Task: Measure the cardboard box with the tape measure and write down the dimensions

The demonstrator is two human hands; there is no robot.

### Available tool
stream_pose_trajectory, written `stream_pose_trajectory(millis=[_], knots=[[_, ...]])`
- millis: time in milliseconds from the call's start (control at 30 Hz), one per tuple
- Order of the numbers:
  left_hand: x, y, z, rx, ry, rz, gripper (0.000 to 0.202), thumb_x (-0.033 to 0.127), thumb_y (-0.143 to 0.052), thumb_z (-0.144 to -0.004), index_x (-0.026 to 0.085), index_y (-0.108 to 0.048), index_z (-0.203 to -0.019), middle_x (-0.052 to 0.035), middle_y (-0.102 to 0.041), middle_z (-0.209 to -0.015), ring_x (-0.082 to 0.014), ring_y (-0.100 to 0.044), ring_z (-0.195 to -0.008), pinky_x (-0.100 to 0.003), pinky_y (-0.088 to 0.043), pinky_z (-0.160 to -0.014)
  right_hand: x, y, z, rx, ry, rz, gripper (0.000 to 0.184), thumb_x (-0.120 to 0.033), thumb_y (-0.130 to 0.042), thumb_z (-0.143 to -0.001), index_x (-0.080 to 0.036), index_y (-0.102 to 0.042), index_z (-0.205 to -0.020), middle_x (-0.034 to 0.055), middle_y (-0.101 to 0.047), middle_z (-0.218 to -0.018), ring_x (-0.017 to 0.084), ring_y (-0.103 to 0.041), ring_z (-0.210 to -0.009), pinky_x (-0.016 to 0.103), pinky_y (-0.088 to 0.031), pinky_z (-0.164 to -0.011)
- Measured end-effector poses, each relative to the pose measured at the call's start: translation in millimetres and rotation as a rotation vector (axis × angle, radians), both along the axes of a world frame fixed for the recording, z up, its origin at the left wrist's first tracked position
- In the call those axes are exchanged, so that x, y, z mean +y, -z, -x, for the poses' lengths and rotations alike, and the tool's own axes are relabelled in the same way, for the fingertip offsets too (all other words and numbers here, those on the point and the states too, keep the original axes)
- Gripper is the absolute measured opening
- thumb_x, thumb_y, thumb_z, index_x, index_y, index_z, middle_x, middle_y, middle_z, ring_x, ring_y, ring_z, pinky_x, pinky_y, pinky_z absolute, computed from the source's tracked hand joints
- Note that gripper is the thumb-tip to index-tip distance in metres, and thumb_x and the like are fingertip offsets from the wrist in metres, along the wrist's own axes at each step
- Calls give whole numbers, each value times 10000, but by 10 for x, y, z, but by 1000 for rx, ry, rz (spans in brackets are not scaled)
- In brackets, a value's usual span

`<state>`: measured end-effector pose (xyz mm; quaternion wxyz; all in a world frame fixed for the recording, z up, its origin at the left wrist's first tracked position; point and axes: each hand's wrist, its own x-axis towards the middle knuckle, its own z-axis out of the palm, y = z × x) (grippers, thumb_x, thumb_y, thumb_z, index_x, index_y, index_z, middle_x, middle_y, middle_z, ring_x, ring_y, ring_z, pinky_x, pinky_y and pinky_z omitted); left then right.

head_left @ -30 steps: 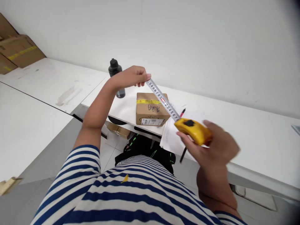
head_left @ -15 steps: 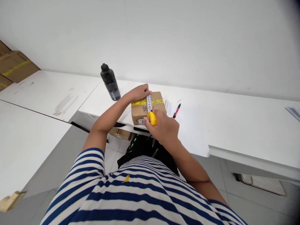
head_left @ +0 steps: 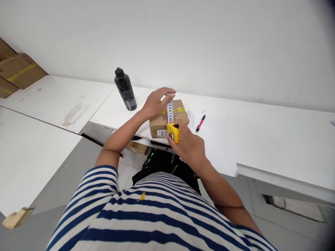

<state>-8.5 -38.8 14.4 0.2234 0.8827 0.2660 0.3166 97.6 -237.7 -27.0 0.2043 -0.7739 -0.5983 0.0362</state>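
A small cardboard box point(head_left: 157, 124) with yellow tape, handwriting and a white label sits near the front edge of the white table. Over its top runs the numbered blade of a yellow tape measure point(head_left: 173, 132), drawn out from front to back. My right hand point(head_left: 188, 144) is closed around the tape measure's case at the box's front side. At the blade's far end, my left hand point(head_left: 157, 103) has thumb and fingers closed on the tip, above the back of the box. The hook itself is mostly hidden by those fingers.
Left of the box stands a dark water bottle point(head_left: 126, 90). A red and black pen point(head_left: 201, 123) and white paper point(head_left: 218, 150) lie to the right. Bigger cardboard boxes point(head_left: 24, 71) are at the far left, against the wall.
The blade's far end has risen from the box top with my left hand, whose fingers have straightened somewhat. The yellow case has turned in my right hand. The view has shifted slightly.
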Motion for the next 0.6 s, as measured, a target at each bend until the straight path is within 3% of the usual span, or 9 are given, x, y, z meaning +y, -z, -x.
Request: stream_pose_trajectory(millis=[133,233,300,367,433,500,600], knots=[[-596,-321,199,-96,65,-141,596,724,-372,-1048,278,-717,-1240,-68,-770,-1249,-232,-689,-1201,-416,-508,-1093,-18,306,-288,44,30,-443,626,-597,-579,-984,-242,-484,-1490,157,-751,-1273,329,-785,-985,451,-639,-784],[-780,-312,217,23,123,-136,781,757,-133,-1050,281,-640,-1406,-76,-697,-1444,-246,-608,-1385,-456,-442,-1219,-22,446,-445,62,32,-725,632,-570,-645,-956,-263,-440,-1470,152,-719,-1228,320,-763,-1070,464,-650,-852],[-724,-169,188,177,56,-78,822,771,-128,-1040,266,-502,-1570,-94,-552,-1640,-292,-444,-1573,-513,-323,-1320,-12,491,-501,107,54,-822,696,-573,-700,-919,-276,-412,-1478,145,-675,-1253,301,-752,-1034,438,-651,-796],[-586,26,202,373,-50,-1,907,831,-309,-989,230,-373,-1665,-132,-380,-1763,-368,-257,-1677,-592,-194,-1367,16,513,-547,189,72,-877,725,-581,-737,-889,-298,-412,-1472,135,-618,-1313,275,-735,-1002,398,-637,-717],[-431,225,321,510,-93,48,1091,879,-517,-881,189,-305,-1700,-172,-259,-1807,-425,-171,-1698,-637,-142,-1371,65,517,-610,284,66,-917,719,-574,-757,-876,-324,-423,-1461,125,-564,-1365,258,-719,-1014,374,-623,-695],[-298,418,563,491,-69,55,1208,910,-602,-802,179,-286,-1710,-178,-211,-1819,-427,-162,-1701,-614,-154,-1382,140,504,-695,397,33,-943,725,-567,-781,-861,-343,-431,-1456,113,-541,-1374,250,-709,-1034,378,-625,-725],[-169,740,1031,254,-37,59,1293,978,-609,-717,225,-280,-1716,-161,-219,-1820,-415,-154,-1707,-580,-145,-1400,331,452,-814,597,-88,-897,733,-568,-807,-848,-365,-458,-1459,72,-596,-1286,248,-706,-1059,439,-641,-853]])
